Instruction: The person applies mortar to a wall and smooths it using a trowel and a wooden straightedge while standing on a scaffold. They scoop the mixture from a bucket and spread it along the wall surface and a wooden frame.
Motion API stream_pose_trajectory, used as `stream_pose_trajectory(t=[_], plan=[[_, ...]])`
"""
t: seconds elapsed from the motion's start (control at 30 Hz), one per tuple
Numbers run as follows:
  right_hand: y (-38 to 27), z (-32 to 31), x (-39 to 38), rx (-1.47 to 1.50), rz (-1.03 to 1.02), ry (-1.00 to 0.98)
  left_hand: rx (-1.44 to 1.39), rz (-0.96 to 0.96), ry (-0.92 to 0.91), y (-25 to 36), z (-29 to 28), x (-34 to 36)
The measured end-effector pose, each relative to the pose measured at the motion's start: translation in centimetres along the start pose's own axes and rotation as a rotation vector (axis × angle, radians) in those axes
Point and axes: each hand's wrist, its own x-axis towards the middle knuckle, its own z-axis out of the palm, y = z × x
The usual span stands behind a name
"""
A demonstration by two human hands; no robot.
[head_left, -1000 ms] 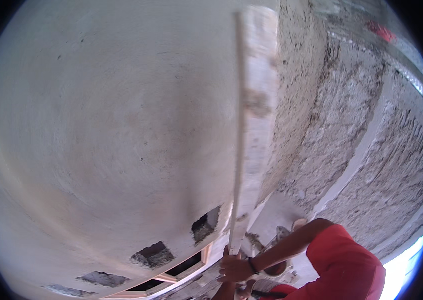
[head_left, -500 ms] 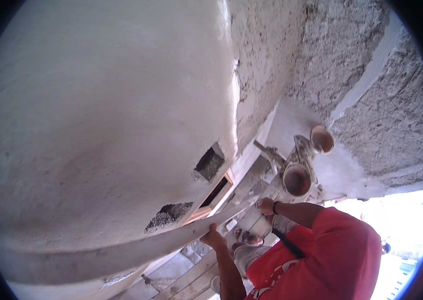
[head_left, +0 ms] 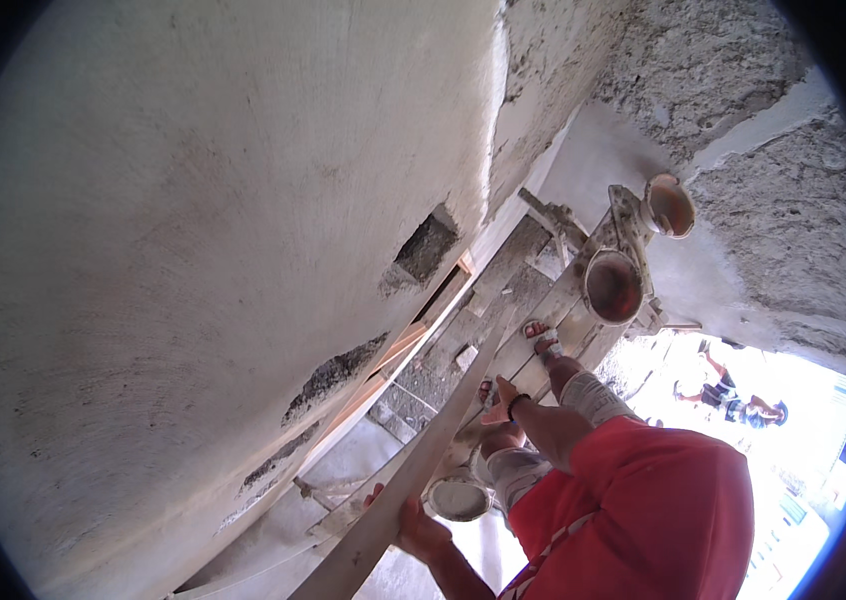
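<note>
Here in the head view, the long board (head_left: 388,520) slants from half past six toward the middle, gripped by the left hand (head_left: 425,532) at six o'clock, while the right hand's (head_left: 505,398) fingers sit near its edge at five, their hold unclear to me.

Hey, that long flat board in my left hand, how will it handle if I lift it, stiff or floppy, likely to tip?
The long flat board is probably fairly stiff, as it runs past your left hand with no obvious sag. It may tip or swing easily, since it extends to both sides of that grip.
</note>
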Motion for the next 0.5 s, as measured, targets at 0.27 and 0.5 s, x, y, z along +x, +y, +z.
stream_pose_trajectory(t=[0.27,0.5], plan=[[5.2,1.3,4.7,0.334,0.007,-0.251,-0.111,0.028,-0.017,5.8,-6.6,-1.9],[5.0,2.9,4.6,0.110,-0.027,-0.076,0.687,0.229,-0.068,6.6,-13.4,-2.7]])
